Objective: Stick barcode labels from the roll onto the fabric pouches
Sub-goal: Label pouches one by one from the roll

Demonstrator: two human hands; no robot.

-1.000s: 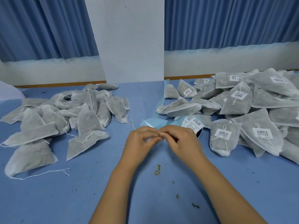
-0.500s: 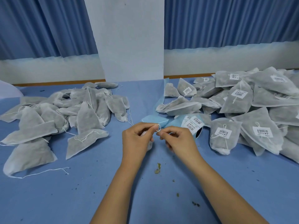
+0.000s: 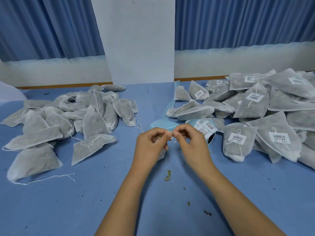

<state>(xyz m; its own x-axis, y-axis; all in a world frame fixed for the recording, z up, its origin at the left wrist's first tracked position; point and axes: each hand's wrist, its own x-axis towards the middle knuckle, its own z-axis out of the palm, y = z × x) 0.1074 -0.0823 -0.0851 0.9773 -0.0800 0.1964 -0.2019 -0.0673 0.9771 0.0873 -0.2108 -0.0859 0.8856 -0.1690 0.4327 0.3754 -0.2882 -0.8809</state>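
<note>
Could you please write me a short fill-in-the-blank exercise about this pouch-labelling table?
1. The pouches bearing barcode labels lie in the pile on the person's ____ side.
2. The left hand and right hand together pinch a thin white ____.
3. The label roll lies on a tablecloth coloured ____.
Missing words: right; string; blue.

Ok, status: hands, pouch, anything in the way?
Both on white drawstring: left hand, right hand pinching. Its pouch mostly hidden under left hand, no label visible. Behind right hand, label roll; nothing blocking.
</note>
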